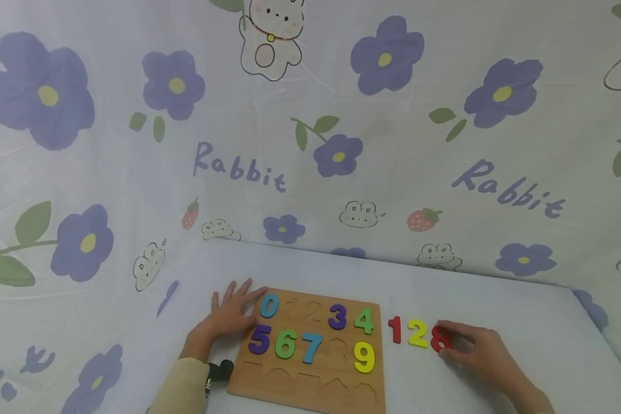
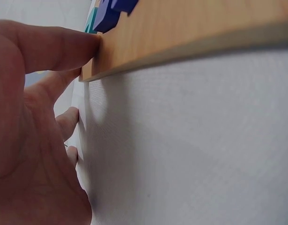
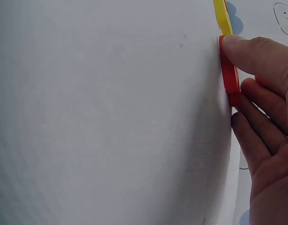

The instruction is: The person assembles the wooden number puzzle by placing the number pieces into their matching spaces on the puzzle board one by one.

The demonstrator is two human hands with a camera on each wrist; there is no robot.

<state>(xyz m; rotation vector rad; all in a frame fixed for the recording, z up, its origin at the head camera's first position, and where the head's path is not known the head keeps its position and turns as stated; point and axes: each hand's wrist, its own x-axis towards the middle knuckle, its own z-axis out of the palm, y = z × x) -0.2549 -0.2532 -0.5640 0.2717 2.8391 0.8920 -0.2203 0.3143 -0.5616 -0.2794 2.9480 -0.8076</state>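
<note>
A wooden number puzzle board [image 1: 310, 371] lies on the white table, holding a blue 0 [image 1: 269, 306], purple 3 [image 1: 337, 317], green 4 [image 1: 364, 321], purple 5 [image 1: 259, 339], green 6 [image 1: 285, 344], blue 7 [image 1: 311, 348] and yellow 9 [image 1: 364, 357]. My left hand [image 1: 232, 315] rests at its left edge with fingers spread; in the left wrist view the thumb [image 2: 64, 49] touches the board. Right of the board, my right hand [image 1: 478, 351] pinches a red 8 [image 1: 439, 339] between thumb and fingers, close over the table. Beside it lie a yellow 2 [image 1: 417, 333] and red 1 [image 1: 395, 329].
Recesses for 1, 2 and 8 show bare wood, as does the board's bottom row of shape outlines [image 1: 307, 382]. The white table [image 1: 528, 322] extends to the right. A flower-and-rabbit patterned cloth [image 1: 310, 103] hangs behind and at the left.
</note>
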